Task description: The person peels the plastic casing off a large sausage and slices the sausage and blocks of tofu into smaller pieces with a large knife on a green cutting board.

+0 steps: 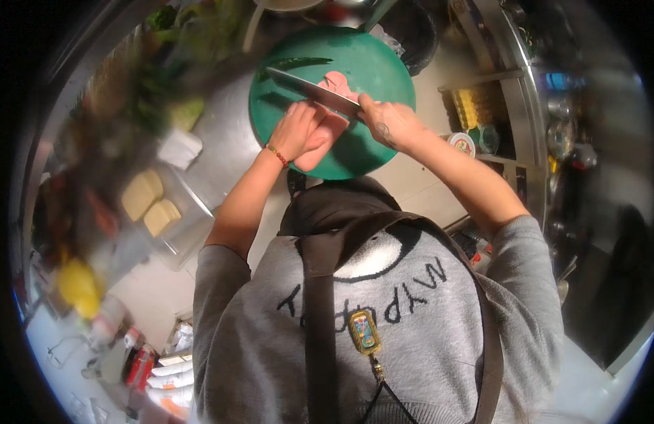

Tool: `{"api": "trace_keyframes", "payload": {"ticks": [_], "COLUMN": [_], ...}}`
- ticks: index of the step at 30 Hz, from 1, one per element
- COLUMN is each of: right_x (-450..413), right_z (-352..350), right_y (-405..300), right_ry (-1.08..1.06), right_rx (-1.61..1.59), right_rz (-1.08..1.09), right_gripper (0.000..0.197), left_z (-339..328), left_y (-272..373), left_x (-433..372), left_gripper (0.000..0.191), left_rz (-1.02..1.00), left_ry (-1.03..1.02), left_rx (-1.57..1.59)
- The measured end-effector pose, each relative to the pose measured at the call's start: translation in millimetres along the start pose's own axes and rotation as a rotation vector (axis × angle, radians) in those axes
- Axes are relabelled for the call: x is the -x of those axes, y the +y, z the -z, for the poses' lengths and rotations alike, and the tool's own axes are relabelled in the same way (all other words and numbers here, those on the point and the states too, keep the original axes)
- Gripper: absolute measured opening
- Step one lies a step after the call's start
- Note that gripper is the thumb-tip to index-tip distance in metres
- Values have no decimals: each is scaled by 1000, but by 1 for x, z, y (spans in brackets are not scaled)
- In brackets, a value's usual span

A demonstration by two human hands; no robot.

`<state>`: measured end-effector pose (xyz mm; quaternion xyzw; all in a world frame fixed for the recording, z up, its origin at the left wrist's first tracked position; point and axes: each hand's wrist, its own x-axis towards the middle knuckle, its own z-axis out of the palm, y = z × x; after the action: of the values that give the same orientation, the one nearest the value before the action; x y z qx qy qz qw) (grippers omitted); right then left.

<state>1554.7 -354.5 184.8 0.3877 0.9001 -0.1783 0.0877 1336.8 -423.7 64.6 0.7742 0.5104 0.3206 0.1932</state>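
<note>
On a round green cutting board (284, 47) lies a block of pink luncheon meat (325, 139), which looks like ham or sausage. My left hand (301, 127) presses on it from the left, fingertips bent near the blade. In my right hand (391, 123) is the handle of a cleaver (315, 91), its broad blade slanting across the far end of the block. Just beyond the blade sit several pink slices (336, 80). A long green pepper or similar vegetable (305, 61) rests near the board's far left, partly behind the blade tip.
Left of the board is a steel counter (229, 114) with a clear tray (191, 228) holding yellowish blocks (146, 196) and a white block (180, 148). Blurred greens (186, 111) lie beyond. At right stand shelves (509, 114) with a round-lidded tub (461, 144).
</note>
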Motion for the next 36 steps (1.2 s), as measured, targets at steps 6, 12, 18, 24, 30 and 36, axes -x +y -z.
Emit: {"api": "trace_keyframes", "payload": {"ticks": [6, 12, 18, 24, 30, 36], "right_x": [-5, 8, -11, -5, 10, -2], "right_z": [-28, -29, 10, -42, -30, -20], "right_y": [13, 2, -6, 5, 0, -2], "right_ry": [-44, -126, -149, 48, -6, 70], "right_rx": [-11, 6, 64, 26, 95, 60], "right_rz": [-53, -101, 15, -65, -92, 13], "right_gripper": [40, 45, 47, 20, 27, 40], "left_z": [4, -7, 6, 0, -3, 7], "left_y": [9, 0, 5, 6, 5, 6], "left_x": [-7, 3, 7, 1, 9, 9], "left_gripper": [62, 63, 62, 59, 60, 57], "left_rz": [-18, 31, -11, 4, 14, 0], "left_ry": [33, -41, 14, 66, 40, 46], "left_rx": [32, 30, 2, 21, 26, 32]}}
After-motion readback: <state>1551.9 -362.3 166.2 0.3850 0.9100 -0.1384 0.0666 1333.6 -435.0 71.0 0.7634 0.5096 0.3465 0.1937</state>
